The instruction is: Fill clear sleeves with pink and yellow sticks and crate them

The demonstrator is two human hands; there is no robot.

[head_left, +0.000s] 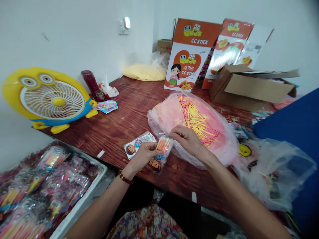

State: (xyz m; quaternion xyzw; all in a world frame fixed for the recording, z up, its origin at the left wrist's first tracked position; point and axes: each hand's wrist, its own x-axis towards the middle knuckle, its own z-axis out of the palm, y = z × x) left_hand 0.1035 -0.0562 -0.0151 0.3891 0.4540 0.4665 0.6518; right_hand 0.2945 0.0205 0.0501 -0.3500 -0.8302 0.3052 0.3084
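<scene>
Left hand (146, 153) grips a packet (164, 156) above the desk (114, 127), sticks (163, 144) already in, right hand (185, 138) pinching its top; filled packs (53, 157) heap the white box (101, 169), plenty of loose sticks (196, 121) left bagged.

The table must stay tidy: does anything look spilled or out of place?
A small red scrap lies alone near the edge of the table, away from the bag of sticks; too small to identify.
</scene>
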